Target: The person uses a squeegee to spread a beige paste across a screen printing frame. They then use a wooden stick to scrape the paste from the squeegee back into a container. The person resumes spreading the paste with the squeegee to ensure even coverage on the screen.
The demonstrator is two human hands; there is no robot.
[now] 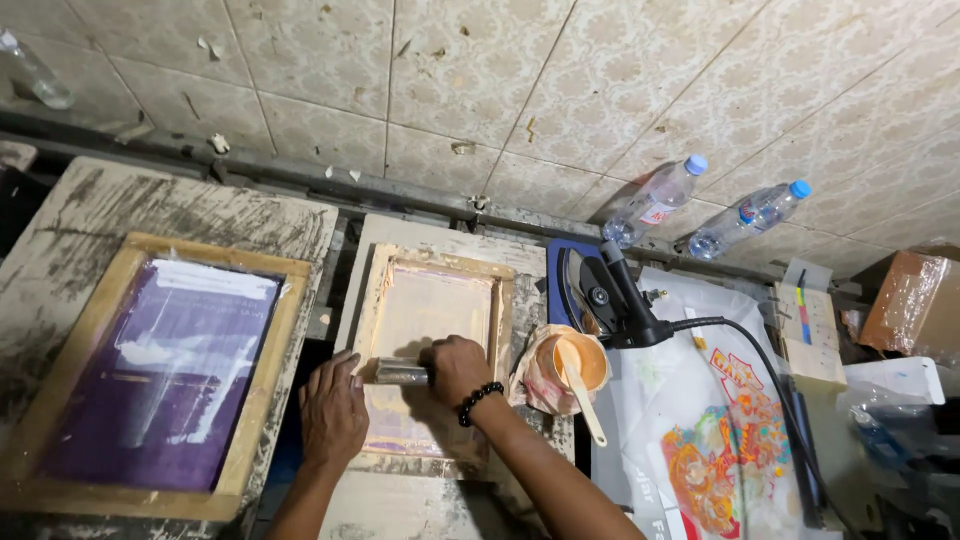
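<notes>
A small wooden printing screen frame (381, 290) with a pale orange mesh lies on a worn wooden board in the middle. My right hand (457, 368), with a black bead bracelet at the wrist, grips a metal-handled squeegee (401, 373) that lies across the mesh. My left hand (333, 410) rests flat on the frame's lower left side, fingers spread, holding nothing.
A bigger wooden screen frame (262, 400) with purple mesh lies on the left. An orange ink cup (592, 371) with a pale stick stands to the right, beside a black heat gun (617, 295) with cord. A colourful print sheet (720, 455), two plastic bottles (655, 202) and boxes lie farther right.
</notes>
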